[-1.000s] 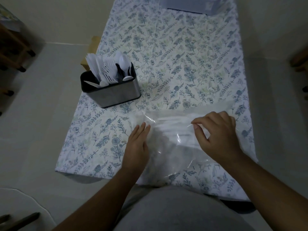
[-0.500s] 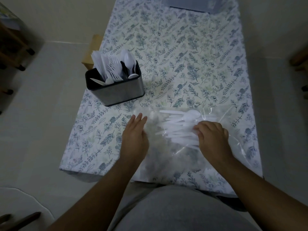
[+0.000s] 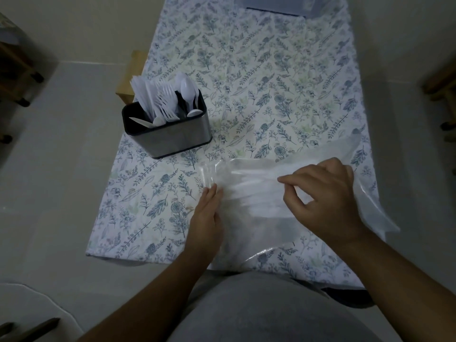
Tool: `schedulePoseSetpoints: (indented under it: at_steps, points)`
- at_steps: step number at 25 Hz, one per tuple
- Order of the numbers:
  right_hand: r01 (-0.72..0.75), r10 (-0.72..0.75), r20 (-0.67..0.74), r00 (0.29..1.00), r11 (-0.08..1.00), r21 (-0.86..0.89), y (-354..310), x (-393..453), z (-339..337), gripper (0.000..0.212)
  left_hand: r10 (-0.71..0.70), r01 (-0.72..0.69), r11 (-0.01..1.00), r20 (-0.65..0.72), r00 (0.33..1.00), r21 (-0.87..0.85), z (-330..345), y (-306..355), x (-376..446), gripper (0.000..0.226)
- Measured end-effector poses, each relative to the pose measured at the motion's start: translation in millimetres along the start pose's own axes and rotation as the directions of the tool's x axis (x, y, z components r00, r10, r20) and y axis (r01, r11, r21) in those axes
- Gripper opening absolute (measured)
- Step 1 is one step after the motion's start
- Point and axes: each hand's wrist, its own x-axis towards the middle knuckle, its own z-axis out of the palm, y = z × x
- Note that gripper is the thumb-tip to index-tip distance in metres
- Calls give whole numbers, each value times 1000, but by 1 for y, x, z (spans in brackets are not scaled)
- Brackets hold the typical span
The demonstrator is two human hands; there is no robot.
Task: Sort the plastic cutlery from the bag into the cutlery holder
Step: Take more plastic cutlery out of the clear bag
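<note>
Item 1. Rectangular brushed-metal cutlery holder with dark rim (image 3: pixel 170 134): stands on the left part of the floral-patterned cloth-covered tabletop (image 3: pixel 271 82). Already stocked with white plastic cutlery (image 3: pixel 162 99): knives at its left, forks in the middle, spoons at its right, handles down. One piece lies slanted across the near-left corner.

Item 2. Clear, crinkled plastic bag (image 3: pixel 259 193): lies at the near edge of the tabletop, between the two hands, well apart from the holder. A fair pile of white pieces (image 3: pixel 261 191) shows through the film. Judged state: sorting partly done, a good share left in the bag.

Item 3. Left hand (image 3: pixel 206 218): fingers straight, pressing flat on the bag's left end.

Item 4. Right hand (image 3: pixel 323 196): fingers curled, thumb and forefinger pinching the upper film of the bag; no cutlery seen in its grip.

Change against half a second ago: the bag mouth then lay open, with spoons bare beside the right hand; now the film is drawn over the pile and the right hand has lifted, pinching. The left hand stays planted.
</note>
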Motion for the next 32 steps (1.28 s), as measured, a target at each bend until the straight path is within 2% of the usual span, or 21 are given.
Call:
schedulePoseSetpoints:
  at_steps: [4,8,10,12,14,16,19,22,29,30,32]
  points:
    - [-207,227,177,958,970,-126,2,-20,4,17,52,-56,998,-110,993,-33,-3,5,-8,55]
    - [-194,249,276,928,958,-212,-6,-28,27,34,123,-134,990,-192,974,-45,-12,11,-5,50]
    - [-220,281,301,911,950,-223,-2,-32,37,37,106,-110,994,-154,982,-23,-14,14,1,49]
    - [-239,293,314,903,950,-200,3,-35,46,39,-9,7,1000,-50,999,-25,-10,13,8,50]
    - [-304,328,316,890,945,-123,6,-29,50,32,-95,97,993,33,995,-66,-4,10,11,51]
    - [-301,294,246,924,954,-9,5,-14,42,19,-132,137,985,51,990,-108,1,11,10,51]
    - [-97,92,78,993,993,72,-4,15,24,12,-189,194,958,41,981,-214,5,17,8,52]
    - [58,-61,56,997,997,43,-19,23,22,12,-226,229,930,41,973,-287,7,23,4,55]
    - [82,-86,101,991,996,45,-24,1,7,12,-249,247,913,38,968,-325,5,19,-4,58]
    - [68,-71,135,988,997,25,-24,-3,7,12,-251,248,913,32,967,-323,5,18,-5,57]
    - [-46,56,246,968,998,-46,-23,-9,8,16,-243,236,921,15,970,-309,5,18,-7,58]
